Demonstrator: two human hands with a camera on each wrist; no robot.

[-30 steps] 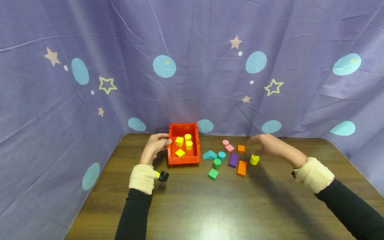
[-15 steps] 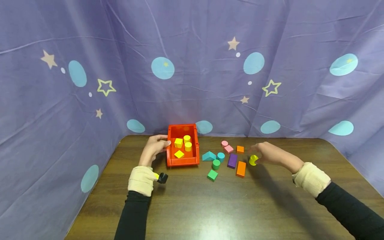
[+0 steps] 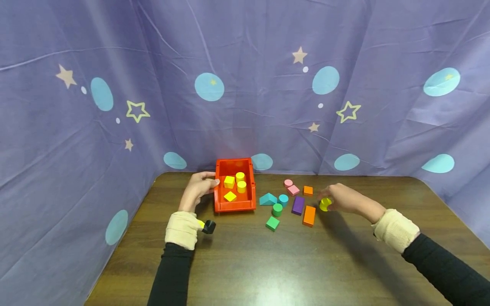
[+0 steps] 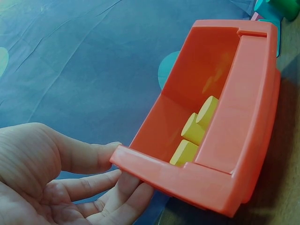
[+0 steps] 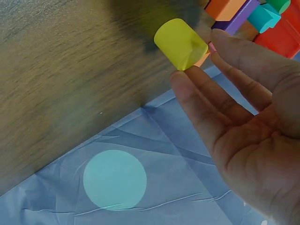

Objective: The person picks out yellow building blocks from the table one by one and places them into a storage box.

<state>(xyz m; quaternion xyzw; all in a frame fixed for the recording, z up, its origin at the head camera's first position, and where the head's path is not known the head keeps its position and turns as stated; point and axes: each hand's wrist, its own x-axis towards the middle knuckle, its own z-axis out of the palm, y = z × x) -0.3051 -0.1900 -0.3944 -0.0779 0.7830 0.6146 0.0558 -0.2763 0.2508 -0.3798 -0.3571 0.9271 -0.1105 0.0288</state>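
Observation:
In the head view my left hand [image 3: 197, 189] grips the left rim of a red bin [image 3: 234, 210], thumb on top and fingers below in the left wrist view. Inside the bin lie several yellow blocks [image 3: 229, 182], among them two cylinders [image 3: 241, 187]. On the right my right hand [image 3: 342, 199] reaches down around a yellow cylinder block [image 3: 325, 205] standing on the table. In the right wrist view its index fingertip [image 5: 179, 77] meets the end of that cylinder. The thumb [image 5: 229, 44] stays slightly apart from it, and the fingers are fairly straight.
Loose blocks lie between bin and right hand: a purple block [image 3: 298, 205], orange blocks [image 3: 309, 216], pink blocks [image 3: 293, 190], a teal wedge [image 3: 268, 199], a blue cylinder [image 3: 283, 200] and green blocks [image 3: 272, 223]. A purple curtain [image 3: 264, 106] hangs behind the table [image 3: 245, 263].
My right hand has come down from above and behind the yellow cylinder to fingertips around it. The cylinder has stayed in place. My left hand keeps its hold on the bin.

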